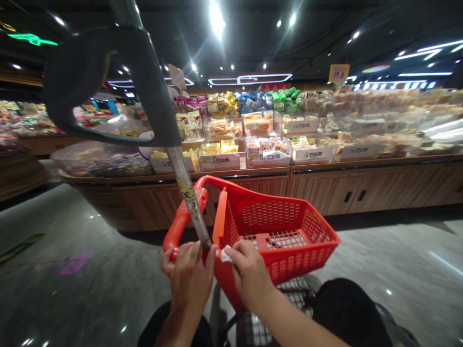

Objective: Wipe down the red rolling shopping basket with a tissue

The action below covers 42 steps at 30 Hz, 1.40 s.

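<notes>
My left hand [191, 274] is closed at the near corner of a red shopping cart [249, 255], around the lower end of a metal pole [188, 195]. The pole leans up to the left and carries a grey plastic loop handle [144, 86] near its top. Its very end is hidden by my fingers. My right hand [249, 270] pinches a crumpled white tissue [226, 254] beside the cart's rim, just right of my left hand. The cart's red push bar [179, 226] is on the left.
Behind the cart runs a wooden display counter [325, 188] with clear bins of packaged snacks [267, 144]. A price sign [339, 73] rises above it. Grey shiny floor [108, 289] lies around. My dark-clothed knees [347, 313] flank the cart's lower rack [253, 330].
</notes>
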### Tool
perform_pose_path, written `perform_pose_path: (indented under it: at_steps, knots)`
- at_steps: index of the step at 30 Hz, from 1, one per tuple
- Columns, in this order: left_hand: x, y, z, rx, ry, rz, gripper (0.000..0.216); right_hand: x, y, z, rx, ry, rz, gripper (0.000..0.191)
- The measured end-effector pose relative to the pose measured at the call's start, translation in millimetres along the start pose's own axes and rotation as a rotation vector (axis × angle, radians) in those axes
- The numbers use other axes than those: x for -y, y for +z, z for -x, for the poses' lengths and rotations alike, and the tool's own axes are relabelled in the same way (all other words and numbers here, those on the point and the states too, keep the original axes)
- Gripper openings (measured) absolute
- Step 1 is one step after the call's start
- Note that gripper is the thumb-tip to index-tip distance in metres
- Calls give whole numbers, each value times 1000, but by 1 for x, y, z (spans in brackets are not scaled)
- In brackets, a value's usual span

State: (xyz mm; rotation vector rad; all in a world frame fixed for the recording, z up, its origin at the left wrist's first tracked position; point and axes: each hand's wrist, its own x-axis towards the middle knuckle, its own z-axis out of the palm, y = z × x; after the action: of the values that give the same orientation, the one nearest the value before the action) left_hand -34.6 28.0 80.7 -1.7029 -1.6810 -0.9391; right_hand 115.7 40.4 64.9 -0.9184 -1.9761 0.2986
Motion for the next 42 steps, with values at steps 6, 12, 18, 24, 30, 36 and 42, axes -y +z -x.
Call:
perform_pose_path:
  at_steps: [6, 12, 18, 24, 30, 36, 42]
  knots:
    - [-2, 0, 0, 3, 24, -31, 25, -5, -5, 6, -4, 85, 74, 22]
    - [-1, 3, -3, 2, 41, -67, 25, -3, 0, 3, 27, 27, 72, 23]
    - [5, 10, -5, 20, 34, -100, 27, -29, -12, 17, -47, 153, 117, 27]
    - [7, 12, -6, 10, 30, -104, 27, -30, -9, 14, 22, 128, 137, 24]
    - [8, 15, -5, -31, 47, -117, 27, -53, -26, 21, -11, 309, 263, 22]
    - [11, 16, -4, 5, 49, -143, 28, -44, -18, 23, 17, 177, 198, 23]
    - [9, 15, -6, -15, 43, -148, 30, -64, -33, 32, -29, 339, 325, 23]
